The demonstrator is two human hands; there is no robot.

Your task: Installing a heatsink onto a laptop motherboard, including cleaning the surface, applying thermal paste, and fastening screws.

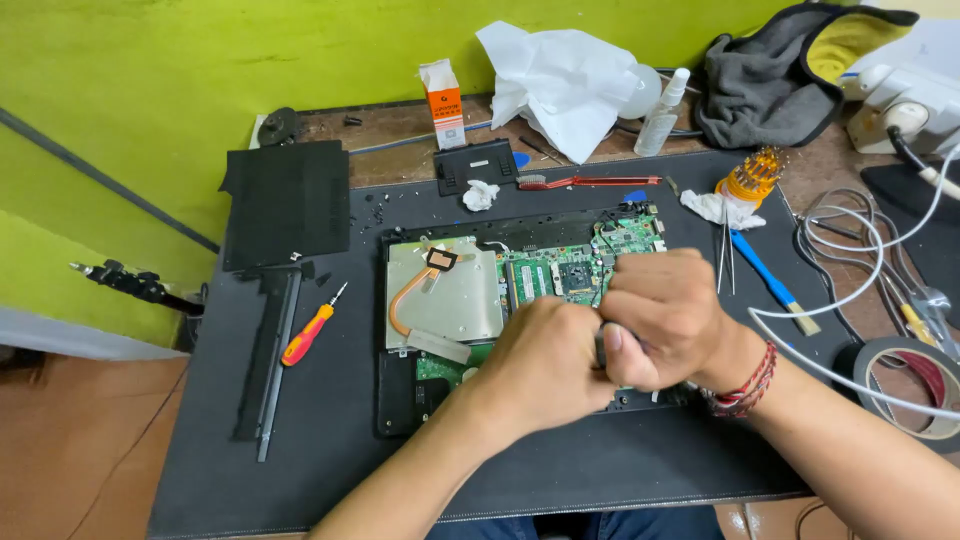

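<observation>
Against a lime-green wall, a dark mat point(330, 440) is covering the desk; both fists, left hand point(545, 365) and right hand point(665, 318), are clenching one small dark part point(601, 345) together above an opened laptop point(480, 300), bracing it.

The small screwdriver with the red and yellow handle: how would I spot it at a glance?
Start at the opened laptop base in the middle of the dark work mat. Look to its left, past the copper heat pipe, to bare mat beside a long black strip. The small red and yellow-handled screwdriver lies there slanted, the only bright thing on that side.
</observation>
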